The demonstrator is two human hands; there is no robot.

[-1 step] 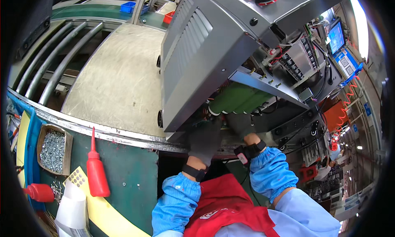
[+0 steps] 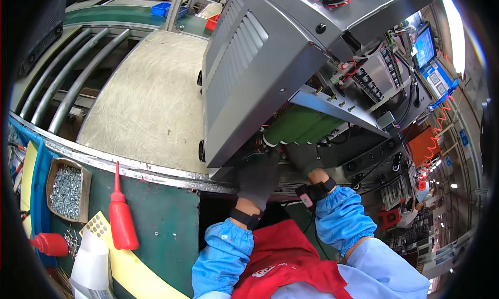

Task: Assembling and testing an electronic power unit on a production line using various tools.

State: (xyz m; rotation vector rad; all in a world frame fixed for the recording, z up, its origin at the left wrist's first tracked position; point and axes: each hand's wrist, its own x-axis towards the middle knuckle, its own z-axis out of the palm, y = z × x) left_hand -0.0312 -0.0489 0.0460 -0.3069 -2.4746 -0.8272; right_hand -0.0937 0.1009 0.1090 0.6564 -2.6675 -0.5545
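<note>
A large grey metal machine cabinet (image 2: 254, 86) with a louvred side stands before me, its near side open on the works within. My left hand (image 2: 259, 180), in a dark grey glove, reaches in under the cabinet's lower edge. Close to its right, my right hand (image 2: 304, 160), gloved alike, goes into the same opening below a row of green cylinders (image 2: 299, 126). The fingers of both hands are lost in shadow and behind parts, so what they touch does not show. Above the cylinders runs a metal plate (image 2: 332, 108) with brass studs.
To the left lie a red squeeze bottle (image 2: 122, 223), an open box of small metal fasteners (image 2: 66, 191) and a yellow sheet (image 2: 132, 270) on the green bench. Metal rollers (image 2: 86, 86) and a scratched plate (image 2: 145, 101) lie beyond. A coiled orange hose (image 2: 430, 151) hangs at right.
</note>
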